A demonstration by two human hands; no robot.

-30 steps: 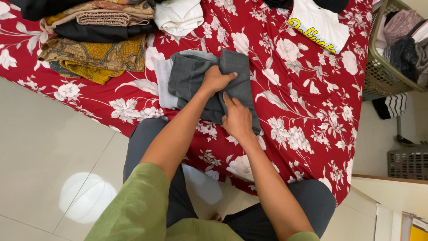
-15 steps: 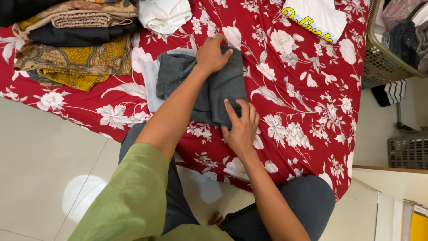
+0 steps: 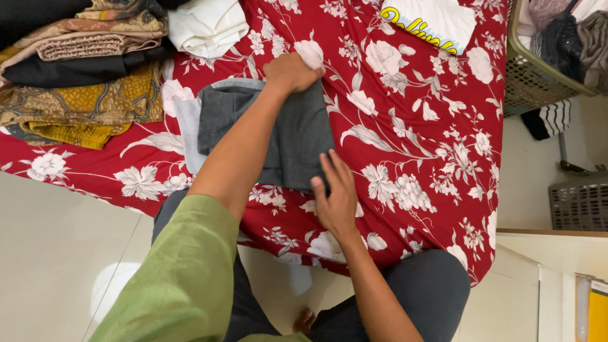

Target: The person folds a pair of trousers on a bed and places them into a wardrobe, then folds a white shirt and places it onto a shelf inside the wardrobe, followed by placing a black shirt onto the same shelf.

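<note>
Right hand [image 3: 335, 199] lies flat, fingers spread, pressing the near edge of the grey garment [image 3: 297, 136]. That garment sits folded on the red floral bedspread [image 3: 430, 139], on top of a paler grey cloth [image 3: 187, 123]. Further up, the left hand [image 3: 291, 73] is closed, pinching the garment's far edge. The hands are well apart, one at each end. Beyond, a pile of folded clothes [image 3: 82, 63] at far left, a white shirt [image 3: 206, 25] beside it, a laundry basket [image 3: 538, 69] at far right.
</note>
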